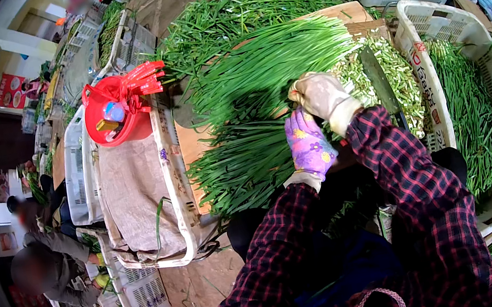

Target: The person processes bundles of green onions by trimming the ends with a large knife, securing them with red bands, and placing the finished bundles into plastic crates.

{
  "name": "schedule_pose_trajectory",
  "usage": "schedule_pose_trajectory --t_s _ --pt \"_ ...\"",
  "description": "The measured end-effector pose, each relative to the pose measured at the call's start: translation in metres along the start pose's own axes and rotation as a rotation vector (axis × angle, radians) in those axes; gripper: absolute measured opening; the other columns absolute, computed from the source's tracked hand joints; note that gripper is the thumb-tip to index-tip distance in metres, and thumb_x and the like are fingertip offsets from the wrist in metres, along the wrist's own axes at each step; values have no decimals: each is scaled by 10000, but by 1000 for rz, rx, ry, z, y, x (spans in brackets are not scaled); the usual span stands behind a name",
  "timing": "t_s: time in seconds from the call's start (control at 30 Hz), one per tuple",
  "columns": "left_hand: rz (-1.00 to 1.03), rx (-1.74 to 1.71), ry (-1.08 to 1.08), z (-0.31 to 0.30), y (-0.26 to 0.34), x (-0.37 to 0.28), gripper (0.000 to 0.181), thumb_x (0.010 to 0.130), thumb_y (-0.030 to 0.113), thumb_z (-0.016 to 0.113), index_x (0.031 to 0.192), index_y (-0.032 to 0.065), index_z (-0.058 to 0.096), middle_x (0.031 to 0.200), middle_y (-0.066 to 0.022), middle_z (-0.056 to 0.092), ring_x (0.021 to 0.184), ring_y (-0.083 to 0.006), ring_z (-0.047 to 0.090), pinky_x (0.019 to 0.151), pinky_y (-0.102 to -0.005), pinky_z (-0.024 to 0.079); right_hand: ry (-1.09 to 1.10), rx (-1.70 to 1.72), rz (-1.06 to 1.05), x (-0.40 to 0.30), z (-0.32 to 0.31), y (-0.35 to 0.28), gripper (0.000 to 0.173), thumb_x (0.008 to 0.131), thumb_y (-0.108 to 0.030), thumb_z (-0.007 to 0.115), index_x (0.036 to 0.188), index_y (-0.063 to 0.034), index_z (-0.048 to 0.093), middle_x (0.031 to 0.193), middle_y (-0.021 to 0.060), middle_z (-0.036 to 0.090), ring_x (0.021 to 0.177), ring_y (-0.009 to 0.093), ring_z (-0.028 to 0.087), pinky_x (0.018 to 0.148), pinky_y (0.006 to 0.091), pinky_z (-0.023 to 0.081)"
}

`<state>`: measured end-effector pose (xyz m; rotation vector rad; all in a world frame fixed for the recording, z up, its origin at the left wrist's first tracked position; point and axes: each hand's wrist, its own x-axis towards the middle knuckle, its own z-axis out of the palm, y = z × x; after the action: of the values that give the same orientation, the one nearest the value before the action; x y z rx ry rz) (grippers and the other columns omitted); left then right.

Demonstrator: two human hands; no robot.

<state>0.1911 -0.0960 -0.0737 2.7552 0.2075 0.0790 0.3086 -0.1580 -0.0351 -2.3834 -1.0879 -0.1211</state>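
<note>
My left hand (pixel 310 144), in a purple flowered glove, is at the right end of a bundle of green garlic chives (pixel 243 166). Its fingers bend around the stalks, partly hidden. Against its fingertips, my right hand (pixel 325 97) in a whitish glove is curled; whatever lies between its fingers is hidden. Above both hands a larger pile of garlic chives (pixel 269 59) lies with pale stem ends to the right. A cleaver (pixel 379 80) rests among chopped pale stem ends (pixel 401 74), its handle towards me.
A red basket (pixel 98 129) with red ties (pixel 143 80) sits on a cloth-covered crate (pixel 135 191) at left. At right stands a white plastic crate (pixel 436 97) of chives. Loose chives (pixel 251 11) cover the floor beyond the wooden board (pixel 198 156). Another person (pixel 59 262) works at far left.
</note>
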Motion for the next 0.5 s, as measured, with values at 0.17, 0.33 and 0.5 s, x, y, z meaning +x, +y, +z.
schedule_pose_trajectory --t_s 0.17,0.33,0.5 --pt "41 -360 227 18 -10 5 999 604 416 749 1361 -67 312 1338 -199 420 1253 -324 390 1058 -436 268 54 -346 -56 -50 -20 -25 144 802 -176 575 783 -51 642 691 110 614 722 282 618 621 375 491" --pt "103 -280 286 32 -18 1 701 719 368 674 1284 13 460 1084 -108 576 1048 -286 534 946 -420 360 -29 -257 -181 -77 -6 -15 47 716 -148 601 733 -104 601 702 39 565 800 215 600 638 343 495" --pt "129 -120 113 -4 -6 -3 895 518 389 827 1256 31 466 1126 -80 526 1067 -262 491 903 -434 367 389 261 122 -103 -49 -22 238 717 -85 679 950 -132 689 785 92 659 771 279 627 681 386 516"
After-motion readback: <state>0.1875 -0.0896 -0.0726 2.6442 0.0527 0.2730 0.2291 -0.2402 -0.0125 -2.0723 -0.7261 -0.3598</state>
